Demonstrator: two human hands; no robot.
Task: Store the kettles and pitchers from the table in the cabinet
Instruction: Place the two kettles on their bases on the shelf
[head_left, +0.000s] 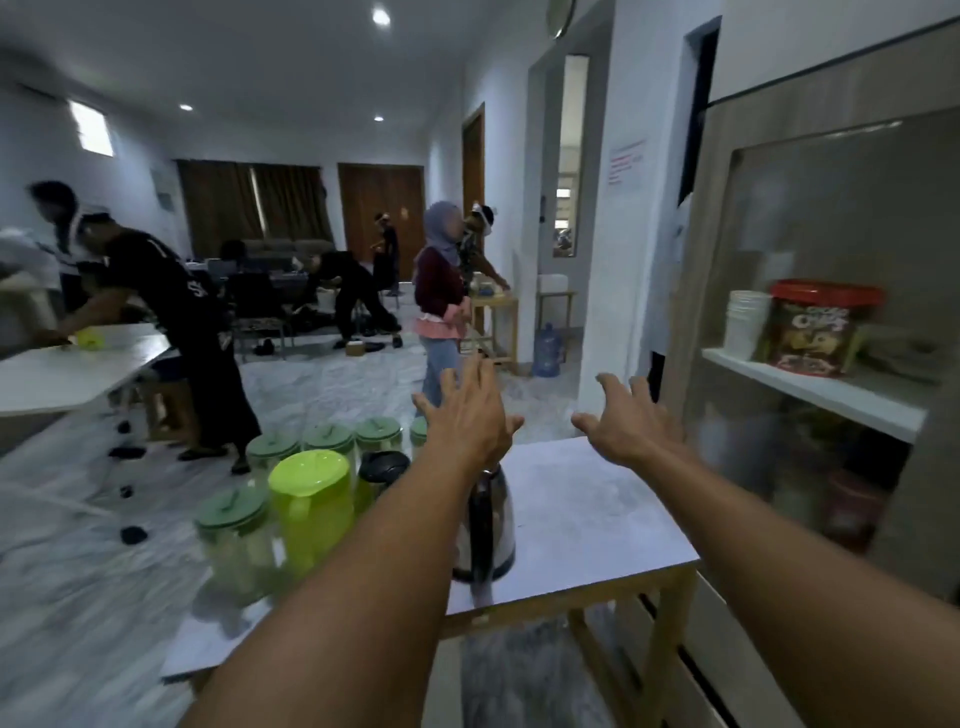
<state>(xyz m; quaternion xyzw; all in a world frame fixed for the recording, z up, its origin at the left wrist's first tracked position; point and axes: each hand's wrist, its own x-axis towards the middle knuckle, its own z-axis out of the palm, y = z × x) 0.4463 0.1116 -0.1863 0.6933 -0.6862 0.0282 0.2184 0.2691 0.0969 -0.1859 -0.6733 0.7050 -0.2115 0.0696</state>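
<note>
A steel kettle with a black handle stands near the middle of the small white table, partly hidden by my left forearm. Left of it are a lime-green pitcher, a dark-lidded jug and several clear pitchers with green lids. My left hand hovers above the kettle with fingers spread, holding nothing. My right hand is stretched out over the table's far right, also spread and holding nothing. The cabinet stands to the right with a glass-fronted door.
Inside the cabinet, a white shelf carries stacked white cups and a red-lidded snack tub. Several people move about the room behind; one in a pink top stands just beyond the table. A water bottle sits on the floor.
</note>
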